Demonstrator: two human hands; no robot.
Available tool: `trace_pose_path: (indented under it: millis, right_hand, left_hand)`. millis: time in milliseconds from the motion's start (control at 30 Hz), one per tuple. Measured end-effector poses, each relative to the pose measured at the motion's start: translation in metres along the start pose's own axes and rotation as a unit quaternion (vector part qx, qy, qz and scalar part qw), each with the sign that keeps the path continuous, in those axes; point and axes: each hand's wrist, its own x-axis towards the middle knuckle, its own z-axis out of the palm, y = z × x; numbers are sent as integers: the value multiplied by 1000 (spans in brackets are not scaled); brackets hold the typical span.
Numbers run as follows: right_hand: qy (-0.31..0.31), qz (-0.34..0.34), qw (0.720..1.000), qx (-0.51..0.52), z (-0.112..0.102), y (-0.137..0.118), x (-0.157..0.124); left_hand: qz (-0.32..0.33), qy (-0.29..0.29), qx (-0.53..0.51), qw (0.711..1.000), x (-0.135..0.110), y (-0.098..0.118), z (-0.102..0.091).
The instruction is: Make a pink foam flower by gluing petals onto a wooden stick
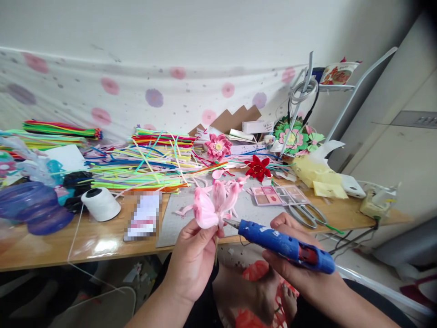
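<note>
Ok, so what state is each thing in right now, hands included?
Pink flower, held upright in the left hand, petals spread.
Blue glue gun, gripped in the right hand, nozzle at the flower's base.
White thread spool, standing upright on the table, thread trailing off.
Scissors, lying flat.
Eyeshadow palette, lying open.

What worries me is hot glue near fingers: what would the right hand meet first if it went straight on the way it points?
Probably the flower: the glue gun in the right hand has its nozzle almost at the flower's base, just above the left hand. Depth is unclear.
</note>
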Motion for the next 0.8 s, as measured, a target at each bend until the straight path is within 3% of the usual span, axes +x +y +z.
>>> trace_pose_path:
  millis: [400, 633, 800]
  right_hand:
    - [12, -23, 1000, -17, 5, 0, 1]
    - [32, -78, 996, -36, 9, 9, 0]
    - [41, -42, 998, -12, 6, 3, -1]
  left_hand:
    - [-2, -5, 2, 1000, -1, -2, 0]
    - [-10, 5, -9, 1000, -1, -3, -1]
    - [-19, 5, -3, 1000, -2, -4, -1]
